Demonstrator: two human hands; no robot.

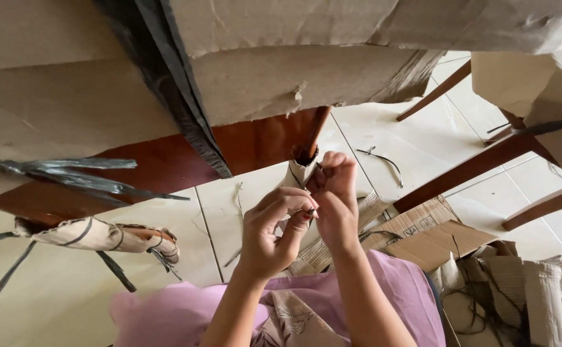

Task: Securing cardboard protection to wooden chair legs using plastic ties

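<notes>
Unwrapping appears to be the step in hand: both hands work at the paper-wrapped tip of a dark red-brown wooden furniture leg [311, 135], which juts toward the camera from a piece of furniture swathed in brown corrugated cardboard [281, 83].

- Left hand [269, 234]: grip pinched together on what looks like a thin dark strap end, just beside the right hand; exactly what it pinches is too small to tell.
- Right hand [334, 199]: fingers curled shut around the beige paper wrapping [299, 173] on the leg's end.
- Second wrapped leg [101, 236]: to the left, bound in beige paper with dark plastic straps, untouched.
- Pale tiled floor [416, 144]: carries a loose dark strap [384, 160] and torn cardboard scraps [435, 241].

Judgement: the next move calls for a steady hold on the paper while the strap is worked loose.
</notes>
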